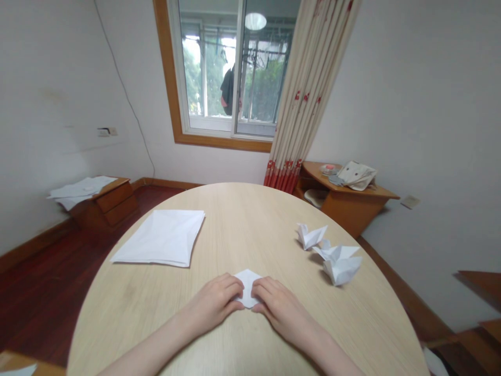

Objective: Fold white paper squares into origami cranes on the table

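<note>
A small folded sheet of white paper (248, 288) lies on the round wooden table (242, 214) straight in front of me. My left hand (221, 297) grips its left side, with the fingers curled over the edge and the thumb at the near side. Mirroring it, my right hand (274, 303) holds the right side in the same way. The fingers cover both side corners, while the far point and the middle of the paper show between my hands.
A stack of white paper sheets (162, 237) sits at the table's left. Several folded paper birds (340, 263) stand at the right. Beyond the table are a low drawer cabinet (113, 201), a corner stand (344, 201) with a cloth bag (357, 175), and a curtain (305, 99).
</note>
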The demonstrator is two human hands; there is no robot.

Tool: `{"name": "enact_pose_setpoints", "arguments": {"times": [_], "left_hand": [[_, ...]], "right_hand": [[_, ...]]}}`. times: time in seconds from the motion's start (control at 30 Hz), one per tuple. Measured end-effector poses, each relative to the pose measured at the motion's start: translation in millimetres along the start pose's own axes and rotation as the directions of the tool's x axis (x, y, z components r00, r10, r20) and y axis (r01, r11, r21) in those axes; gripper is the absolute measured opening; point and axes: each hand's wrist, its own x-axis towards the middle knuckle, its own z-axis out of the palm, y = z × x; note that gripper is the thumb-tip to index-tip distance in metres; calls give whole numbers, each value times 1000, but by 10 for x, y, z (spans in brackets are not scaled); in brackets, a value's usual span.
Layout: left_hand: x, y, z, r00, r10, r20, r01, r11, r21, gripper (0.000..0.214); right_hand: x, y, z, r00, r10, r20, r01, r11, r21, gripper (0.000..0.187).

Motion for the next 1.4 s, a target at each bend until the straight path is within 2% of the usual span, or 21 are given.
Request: {"name": "enact_pose_setpoints", "arguments": {"times": [0.17,0.33,0.5,0.83,1.1,1.4], "left_hand": [[8,3,5,1000,-5,-12,5,1000,-10,9],[8,29,-19,1000,-14,-13,14,999,-34,16],[3,74,-11,998,-47,-30,45,996,-76,14],[41,122,167,960,-224,-165,183,955,-234,14],[90,154,161,924,-329,-196,325,944,-51,14],[98,152,153,917,-368,-157,373,928,7,17]], "right_hand": [[12,11,-4,999,-2,-41,4,998,61,5],[16,5,-9,997,24,-73,-14,991,130,10],[15,1,38,993,39,-110,-20,986,164,15],[55,-40,191,952,228,-205,-189,963,192,10],[85,-43,259,936,254,-244,-247,967,63,9],[101,-71,243,929,279,-244,-289,957,-6,6]]}}
